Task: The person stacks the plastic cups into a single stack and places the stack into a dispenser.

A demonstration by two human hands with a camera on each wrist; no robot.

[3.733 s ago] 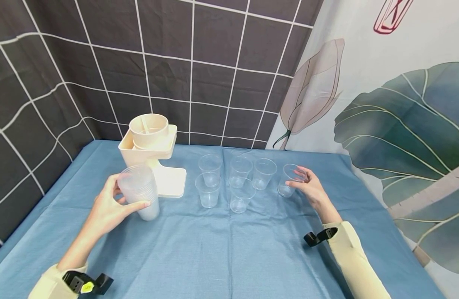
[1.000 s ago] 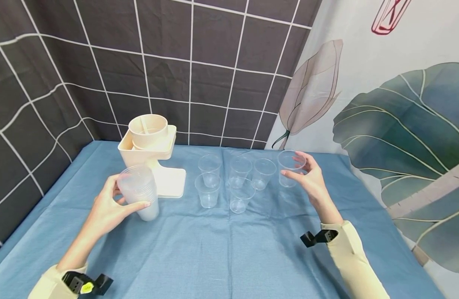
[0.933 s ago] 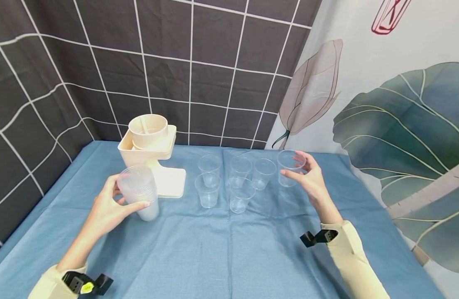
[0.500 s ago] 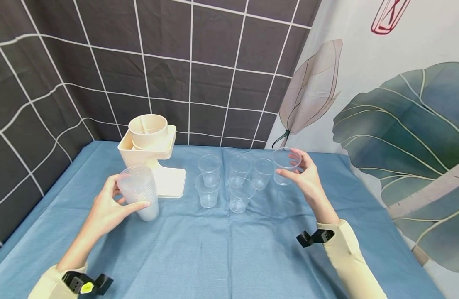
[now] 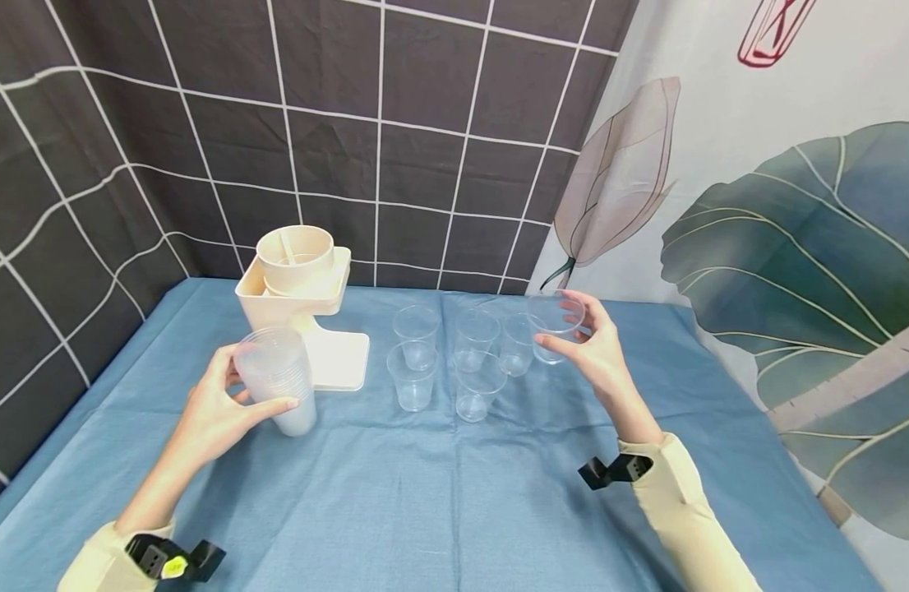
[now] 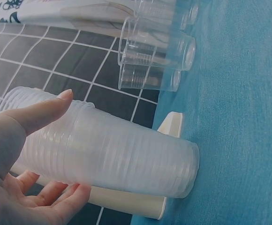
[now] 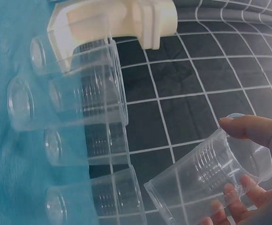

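Observation:
My left hand (image 5: 218, 407) grips a tall stack of nested clear plastic cups (image 6: 108, 145), thumb on one side and fingers on the other. The stack's base is close to the blue cloth; whether it touches I cannot tell. In my right hand (image 5: 591, 345) is a single clear plastic cup (image 7: 197, 173), held near its rim between thumb and fingers. This cup looks raised off the cloth, close to the right of a standing cup (image 5: 515, 349). Other single cups, such as the front left cup (image 5: 412, 382) and the front right cup (image 5: 478, 390), stand upright in a group.
A cream-coloured stand (image 5: 288, 304) with a round holder on top and a flat white base (image 5: 339, 362) stands behind the stack. Blue cloth (image 5: 395, 501) covers the table. A dark gridded curtain (image 5: 336, 148) hangs along the back and left, a leaf-patterned one (image 5: 758, 247) at the right.
My right hand has raised its cup from the cloth and moved it left and away from me, closer to the standing cups. The left hand and its stack stay in place.

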